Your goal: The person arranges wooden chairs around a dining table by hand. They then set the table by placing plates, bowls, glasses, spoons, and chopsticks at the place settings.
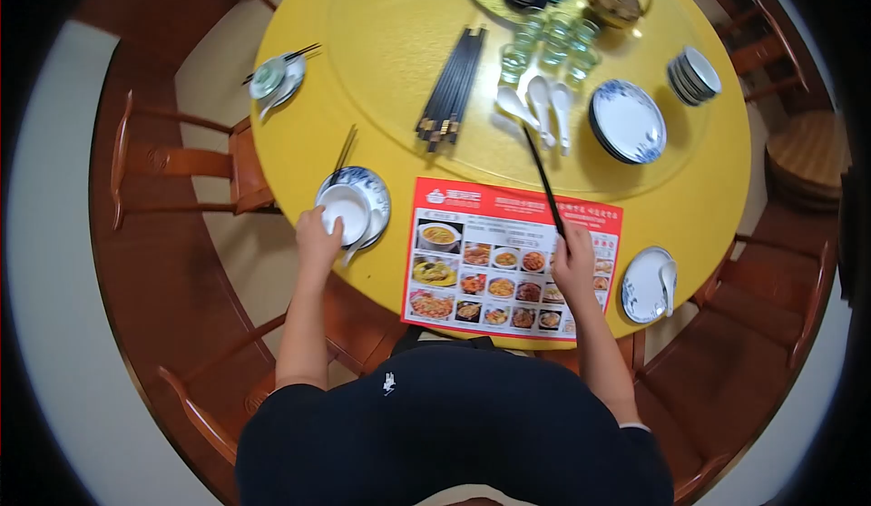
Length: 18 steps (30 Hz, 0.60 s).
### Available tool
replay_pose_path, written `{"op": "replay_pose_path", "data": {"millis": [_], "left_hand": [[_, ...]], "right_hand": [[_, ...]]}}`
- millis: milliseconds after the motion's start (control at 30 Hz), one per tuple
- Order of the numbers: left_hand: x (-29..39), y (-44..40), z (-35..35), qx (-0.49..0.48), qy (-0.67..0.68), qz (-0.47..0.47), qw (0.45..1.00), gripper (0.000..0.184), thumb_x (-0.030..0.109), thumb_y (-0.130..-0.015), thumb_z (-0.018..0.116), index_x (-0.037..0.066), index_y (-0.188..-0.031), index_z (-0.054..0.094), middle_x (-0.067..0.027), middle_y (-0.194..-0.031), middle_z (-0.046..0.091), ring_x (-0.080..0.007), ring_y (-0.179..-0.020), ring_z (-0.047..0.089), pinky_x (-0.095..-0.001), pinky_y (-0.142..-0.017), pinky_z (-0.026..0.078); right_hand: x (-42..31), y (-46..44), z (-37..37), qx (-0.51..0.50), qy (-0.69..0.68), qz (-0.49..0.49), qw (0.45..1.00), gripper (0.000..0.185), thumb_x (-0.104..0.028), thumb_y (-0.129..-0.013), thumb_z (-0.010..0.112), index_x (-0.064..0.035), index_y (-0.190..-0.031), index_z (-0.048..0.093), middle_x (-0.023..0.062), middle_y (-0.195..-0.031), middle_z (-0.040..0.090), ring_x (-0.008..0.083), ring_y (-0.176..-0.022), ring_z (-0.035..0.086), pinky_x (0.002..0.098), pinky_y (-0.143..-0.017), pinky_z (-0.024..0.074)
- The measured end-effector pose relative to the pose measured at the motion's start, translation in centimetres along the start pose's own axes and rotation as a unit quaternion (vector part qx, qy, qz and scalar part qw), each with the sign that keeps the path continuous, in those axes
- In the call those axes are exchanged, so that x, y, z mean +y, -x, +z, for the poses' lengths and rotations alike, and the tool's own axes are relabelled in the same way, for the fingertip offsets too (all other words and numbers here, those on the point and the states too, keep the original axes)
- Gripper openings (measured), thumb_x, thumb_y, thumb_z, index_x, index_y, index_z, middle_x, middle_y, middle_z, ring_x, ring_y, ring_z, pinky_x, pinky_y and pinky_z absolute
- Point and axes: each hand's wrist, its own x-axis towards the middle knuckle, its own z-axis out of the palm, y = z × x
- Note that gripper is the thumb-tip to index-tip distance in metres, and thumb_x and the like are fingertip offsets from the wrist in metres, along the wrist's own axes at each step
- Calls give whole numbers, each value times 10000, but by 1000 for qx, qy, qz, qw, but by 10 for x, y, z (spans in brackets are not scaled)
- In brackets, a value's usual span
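Note:
My left hand grips the rim of a small white bowl, which is on or just over a blue-patterned plate at the table's near left. A white spoon and dark chopsticks lie beside that bowl. Over the red-bordered menu, my right hand is closed around black chopsticks. Their far ends point up toward three white spoons on the turntable. Whether it holds one stick or a pair is unclear.
Black chopsticks, green glasses, stacked plates, stacked bowls and a golden teapot stand on the yellow table. One place setting is at far left, a plate with spoon at right. Wooden chairs surround the table.

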Motion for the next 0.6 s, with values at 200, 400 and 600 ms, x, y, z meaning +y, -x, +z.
{"op": "replay_pose_path", "data": {"millis": [200,400,600], "left_hand": [[-38,-31,24,56,15,-8,998,260,170,-740,510,-20,-915,538,-173,-872,522,-315,-831,484,-365,-749,388],[-39,-96,24,-127,122,-76,981,288,253,-724,547,-17,-814,589,-177,-810,572,-291,-762,545,-346,-680,426],[-22,-131,27,-282,63,-21,957,286,234,-648,620,-21,-777,598,-176,-722,584,-289,-662,565,-343,-622,439]], "right_hand": [[-41,-148,134,-35,80,84,993,181,-61,-713,463,65,-837,503,223,-762,481,350,-745,475,403,-655,395],[-76,-208,176,18,130,210,969,224,-54,-717,446,84,-891,466,235,-927,449,350,-888,449,386,-730,420],[-82,-222,193,-15,143,221,965,220,-56,-748,417,59,-934,442,210,-983,437,322,-879,484,370,-732,438]]}}
